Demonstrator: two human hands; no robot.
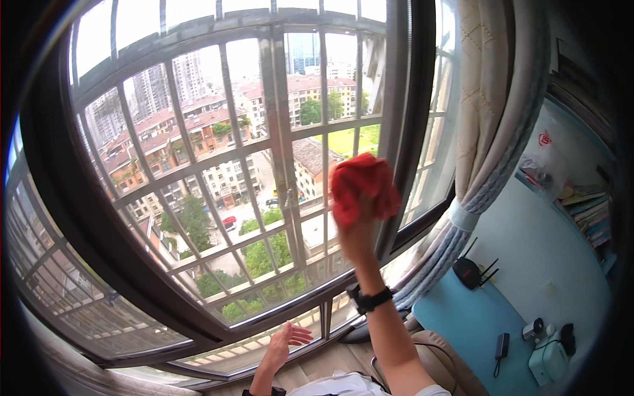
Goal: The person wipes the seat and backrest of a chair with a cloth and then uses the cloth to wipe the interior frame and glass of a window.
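My right hand (357, 221) is raised and wrapped round a crumpled red cloth (364, 183). The cloth is up at the right part of the large window pane (307, 158), near its dark frame (404, 112); whether it presses on the glass I cannot tell. Most of my right fingers are hidden behind the cloth. A black watch (371, 299) is on that wrist. Low down, my left hand (285, 341) hangs by the bottom window frame, fingers stretched out and holding nothing.
Metal bars (277, 132) stand outside the glass, with buildings and trees below. A tied-back curtain (492, 99) hangs at the right. Beyond it, a blue table (456, 323) bears a black router (467, 272) and small devices. A brown chair (456, 360) is close to my right arm.
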